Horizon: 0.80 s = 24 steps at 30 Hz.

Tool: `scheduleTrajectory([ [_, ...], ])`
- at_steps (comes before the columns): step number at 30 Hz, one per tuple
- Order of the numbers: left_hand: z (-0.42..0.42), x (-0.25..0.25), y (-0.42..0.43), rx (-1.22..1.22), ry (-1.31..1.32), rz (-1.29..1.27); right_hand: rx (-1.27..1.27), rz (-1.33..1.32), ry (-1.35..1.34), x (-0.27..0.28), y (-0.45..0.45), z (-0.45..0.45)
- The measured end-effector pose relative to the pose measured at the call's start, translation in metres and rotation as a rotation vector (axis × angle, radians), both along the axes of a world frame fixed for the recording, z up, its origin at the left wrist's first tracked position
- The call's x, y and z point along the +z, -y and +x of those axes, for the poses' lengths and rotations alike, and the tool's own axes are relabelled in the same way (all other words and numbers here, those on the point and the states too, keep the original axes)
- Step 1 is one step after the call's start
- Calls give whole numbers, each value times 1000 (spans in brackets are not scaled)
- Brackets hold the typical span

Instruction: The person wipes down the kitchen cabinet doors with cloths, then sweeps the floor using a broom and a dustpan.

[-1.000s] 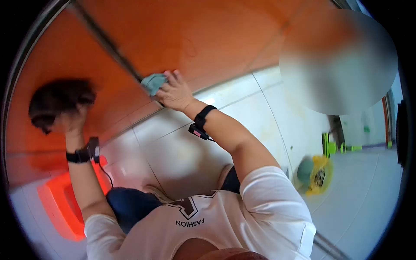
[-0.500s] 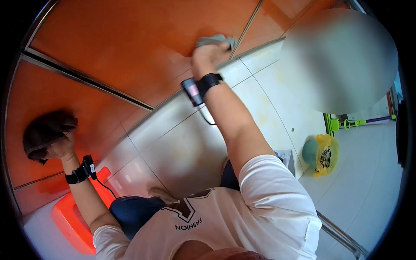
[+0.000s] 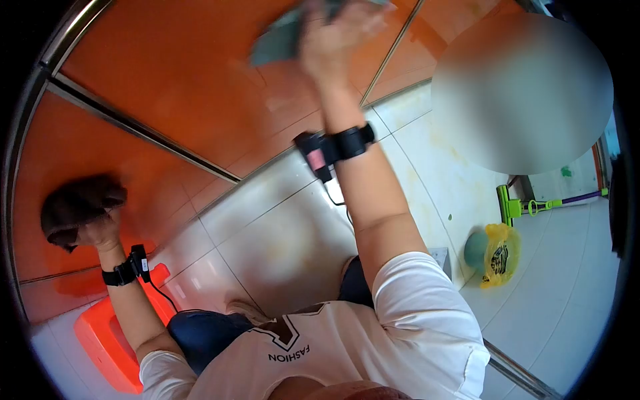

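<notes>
Hands on cloths, apart (metal edge between)

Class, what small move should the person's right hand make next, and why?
Probably draw the right hand and its grey-green cloth toward the near edge of the orange panel: the cloth sits near the picture's top, leaving that nearer stretch uncovered, while the left hand holds the dark cloth on the other side of the metal strip.
</notes>
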<state>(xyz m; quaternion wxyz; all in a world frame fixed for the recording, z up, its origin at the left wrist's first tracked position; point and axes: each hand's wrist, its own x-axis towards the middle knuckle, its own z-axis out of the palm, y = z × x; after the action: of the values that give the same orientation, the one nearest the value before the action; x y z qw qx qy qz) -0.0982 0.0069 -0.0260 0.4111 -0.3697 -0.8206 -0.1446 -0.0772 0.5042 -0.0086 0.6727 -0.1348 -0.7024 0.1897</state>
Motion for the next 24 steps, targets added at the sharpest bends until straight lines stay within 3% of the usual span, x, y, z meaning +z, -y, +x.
scheduleTrajectory([
  [1,8,6,-9,535,-499,-302,31,-233,19,1,-20,6],
  [3,5,6,-11,489,-496,-252,183,-739,-70,-15,-61,12],
  [4,5,4,-11,479,-487,-238,468,-921,-284,-43,-82,4],
  [5,5,4,-11,478,-479,-233,476,-909,-294,-52,-84,-1],
  [6,4,4,-11,477,-478,-224,245,-933,-169,-58,-85,-8],
  [8,5,5,-12,470,-473,-211,131,-772,-7,-26,-60,4],
  [10,6,3,-11,464,-469,-203,-71,-243,52,-1,-28,0],
  [12,8,3,-11,461,-464,-199,262,-89,80,24,33,19],
  [14,7,2,-11,452,-464,-197,330,178,369,21,78,35],
  [16,5,2,-10,448,-468,-196,371,496,185,-2,114,27],
  [19,11,5,-17,445,-459,-208,350,645,268,7,103,28],
  [21,14,7,-20,448,-442,-217,375,351,313,34,71,31],
  [23,12,3,-20,448,-430,-219,321,43,132,34,25,19],
  [24,10,1,-20,447,-425,-222,244,-98,-129,16,1,2],
])
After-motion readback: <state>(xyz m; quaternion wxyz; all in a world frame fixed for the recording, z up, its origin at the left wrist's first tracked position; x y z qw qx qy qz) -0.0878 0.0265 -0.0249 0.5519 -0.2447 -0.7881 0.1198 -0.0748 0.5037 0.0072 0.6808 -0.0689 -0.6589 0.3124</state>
